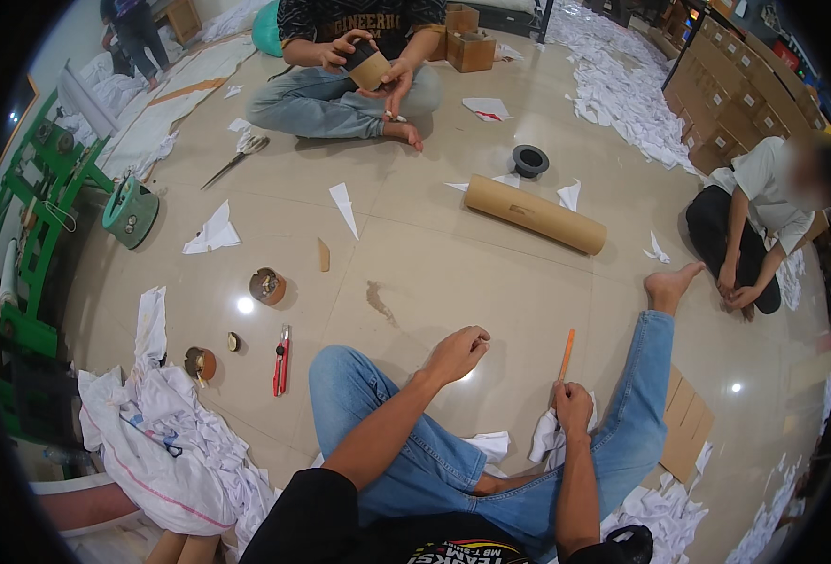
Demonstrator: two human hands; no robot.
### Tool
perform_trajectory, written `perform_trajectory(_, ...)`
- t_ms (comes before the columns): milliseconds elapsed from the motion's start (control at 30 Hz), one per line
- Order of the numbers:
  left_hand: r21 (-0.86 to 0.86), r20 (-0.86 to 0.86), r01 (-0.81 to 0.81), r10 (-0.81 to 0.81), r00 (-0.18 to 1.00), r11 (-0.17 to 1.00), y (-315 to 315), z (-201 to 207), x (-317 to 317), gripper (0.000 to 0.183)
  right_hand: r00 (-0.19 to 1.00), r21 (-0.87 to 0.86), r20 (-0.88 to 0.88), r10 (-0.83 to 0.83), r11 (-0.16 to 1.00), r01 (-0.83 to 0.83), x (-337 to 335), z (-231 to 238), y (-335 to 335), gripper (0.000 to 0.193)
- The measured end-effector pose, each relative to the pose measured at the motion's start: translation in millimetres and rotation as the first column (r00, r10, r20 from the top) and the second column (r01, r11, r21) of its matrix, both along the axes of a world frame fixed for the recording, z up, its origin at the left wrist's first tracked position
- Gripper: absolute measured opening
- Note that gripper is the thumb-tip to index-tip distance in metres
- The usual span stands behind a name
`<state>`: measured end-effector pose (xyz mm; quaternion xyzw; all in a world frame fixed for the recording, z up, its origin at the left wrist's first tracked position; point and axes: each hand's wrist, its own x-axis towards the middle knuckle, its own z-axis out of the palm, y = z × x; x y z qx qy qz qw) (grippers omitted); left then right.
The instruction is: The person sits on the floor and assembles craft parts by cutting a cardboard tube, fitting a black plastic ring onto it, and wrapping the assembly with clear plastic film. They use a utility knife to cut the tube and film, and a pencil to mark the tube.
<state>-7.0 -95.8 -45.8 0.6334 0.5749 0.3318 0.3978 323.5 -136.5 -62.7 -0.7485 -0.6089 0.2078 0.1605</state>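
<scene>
My right hand (573,408) is closed round the lower end of a thin, flat orange stick (567,354), which points up and away from me. Just beside that hand, a crumpled white cloth (547,436) hangs by my leg. Over my bent left knee reaches my left hand (458,353), its fingers curled in; whatever they may pinch is too small to make out. A red utility knife (282,362) lies on the floor to the left, apart from both hands. Another white cloth piece (490,445) rests between my legs.
A cardboard tube (535,214) and a black round cap (530,161) lie ahead. Brown cups (267,286) stand at left near a white cloth heap (185,442). One person (359,66) sits opposite holding a black-and-brown cylinder; another (763,202) sits at right. Cardboard (686,423) lies by my right leg.
</scene>
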Motion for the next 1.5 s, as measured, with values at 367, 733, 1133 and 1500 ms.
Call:
perform_trajectory(367,0.010,0.002,0.006,-0.006,1.000,1.000,0,-2,-1,0.029,1.000,0.026,-0.007,0.013,1.000,-0.013,2,-4,0,0.046)
perform_trajectory(733,-0.013,-0.010,0.017,-0.017,1.000,1.000,1,0,0,0.030,1.000,-0.023,-0.016,-0.003,1.000,0.003,4,-7,1,0.047)
perform_trajectory(1133,-0.028,-0.018,0.026,-0.027,0.999,0.999,0,2,0,0.030,1.000,-0.004,-0.029,-0.004,1.000,0.004,2,-4,0,0.047)
perform_trajectory(1500,0.000,-0.013,0.021,-0.021,1.000,1.000,1,-2,0,0.029,1.000,-0.020,-0.004,-0.011,1.000,0.011,2,-4,1,0.046)
